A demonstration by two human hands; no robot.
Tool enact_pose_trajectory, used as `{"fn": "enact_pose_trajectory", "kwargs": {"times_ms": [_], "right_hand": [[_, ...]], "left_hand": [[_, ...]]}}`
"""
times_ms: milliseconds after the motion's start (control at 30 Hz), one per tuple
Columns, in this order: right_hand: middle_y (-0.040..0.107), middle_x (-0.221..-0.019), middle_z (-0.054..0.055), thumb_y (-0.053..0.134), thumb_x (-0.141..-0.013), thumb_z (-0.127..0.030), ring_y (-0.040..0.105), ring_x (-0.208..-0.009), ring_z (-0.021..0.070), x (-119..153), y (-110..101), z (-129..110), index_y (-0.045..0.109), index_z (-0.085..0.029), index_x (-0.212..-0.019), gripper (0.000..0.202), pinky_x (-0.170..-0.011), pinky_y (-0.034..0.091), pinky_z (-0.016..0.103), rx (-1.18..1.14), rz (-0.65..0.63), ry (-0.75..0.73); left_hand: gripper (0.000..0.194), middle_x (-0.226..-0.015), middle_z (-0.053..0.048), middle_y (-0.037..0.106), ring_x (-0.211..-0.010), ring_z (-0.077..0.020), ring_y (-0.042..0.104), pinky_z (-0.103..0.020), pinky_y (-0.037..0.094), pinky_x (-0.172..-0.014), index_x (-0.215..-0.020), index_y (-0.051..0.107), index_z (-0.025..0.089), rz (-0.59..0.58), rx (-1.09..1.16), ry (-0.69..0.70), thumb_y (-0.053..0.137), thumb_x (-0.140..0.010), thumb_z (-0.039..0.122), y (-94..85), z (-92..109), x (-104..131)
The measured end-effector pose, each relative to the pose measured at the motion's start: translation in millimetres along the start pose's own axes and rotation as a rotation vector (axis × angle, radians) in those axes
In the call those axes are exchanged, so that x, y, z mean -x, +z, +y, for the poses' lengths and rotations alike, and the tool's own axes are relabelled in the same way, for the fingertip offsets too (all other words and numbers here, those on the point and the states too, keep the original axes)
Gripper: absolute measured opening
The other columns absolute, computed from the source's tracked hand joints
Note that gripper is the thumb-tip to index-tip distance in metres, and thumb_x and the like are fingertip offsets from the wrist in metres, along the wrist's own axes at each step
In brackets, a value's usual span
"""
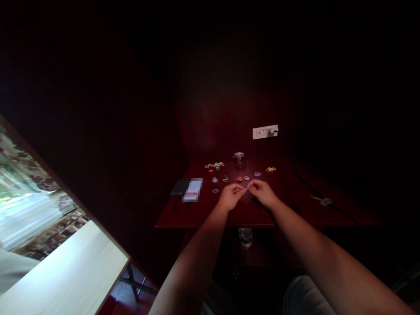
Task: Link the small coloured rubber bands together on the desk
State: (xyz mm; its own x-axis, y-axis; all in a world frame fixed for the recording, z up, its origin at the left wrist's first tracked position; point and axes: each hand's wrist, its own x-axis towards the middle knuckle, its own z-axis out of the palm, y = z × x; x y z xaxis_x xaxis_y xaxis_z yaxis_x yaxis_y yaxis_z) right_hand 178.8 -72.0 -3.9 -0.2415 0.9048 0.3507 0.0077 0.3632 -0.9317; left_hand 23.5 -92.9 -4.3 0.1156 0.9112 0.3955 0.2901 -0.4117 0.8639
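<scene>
My left hand point(231, 195) and my right hand point(261, 192) meet fingertip to fingertip above the dark red desk point(197, 218). Both pinch a small pale hair tie point(246, 189), mostly hidden by the fingers. Just beyond them lie little groups of hair ties: red-orange ones point(239, 179), pink ones point(246, 178) and purple ones point(257, 174). Green ones point(225, 179) and blue ones point(215, 180) are to the left, with a single dark-looking one point(215, 190) nearer me. Yellow ones point(271, 169) sit at the right, and a mixed pile point(217, 165) at the back left.
A lidded clear jar point(239, 160) stands at the back. A phone point(193, 189) leans by a black case point(179, 188) on the left. A cable with a connector point(326, 202) lies right. The wall has a socket point(265, 131). A bottle point(246, 237) stands below the desk's front edge.
</scene>
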Motion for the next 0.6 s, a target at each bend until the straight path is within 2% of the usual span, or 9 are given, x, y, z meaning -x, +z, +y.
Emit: {"fn": "enact_pose_trajectory", "kwargs": {"times_ms": [233,600], "right_hand": [[0.048,-0.048,-0.005,0.06,-0.064,-0.027,0.044,-0.044,0.0093,1.0,-0.5,0.6,0.054,-0.016,-0.068,0.013,-0.045,0.032,0.021,0.013,-0.012,-0.01],[0.048,-0.047,-0.005,0.061,-0.063,-0.028,0.042,-0.042,0.0091,1.5,0.7,-3.1,0.052,-0.017,-0.067,0.015,-0.044,0.03,0.022,-0.006,-0.011,0.004]], "left_hand": [[0.019,-0.077,-0.007,0.067,-0.065,-0.0124,0.058,-0.025,0.046,-0.065,-0.085,0.066,0.011,-0.023,-0.07,0.002,0.06,-0.076,0.026,-1.3,-0.3,1.0],[0.017,-0.075,-0.006,0.066,-0.063,-0.0109,0.056,-0.023,0.045,-0.062,-0.085,0.066,0.011,-0.043,-0.03,0.017,0.059,-0.076,0.024,-0.9,-1.0,0.6]]}}
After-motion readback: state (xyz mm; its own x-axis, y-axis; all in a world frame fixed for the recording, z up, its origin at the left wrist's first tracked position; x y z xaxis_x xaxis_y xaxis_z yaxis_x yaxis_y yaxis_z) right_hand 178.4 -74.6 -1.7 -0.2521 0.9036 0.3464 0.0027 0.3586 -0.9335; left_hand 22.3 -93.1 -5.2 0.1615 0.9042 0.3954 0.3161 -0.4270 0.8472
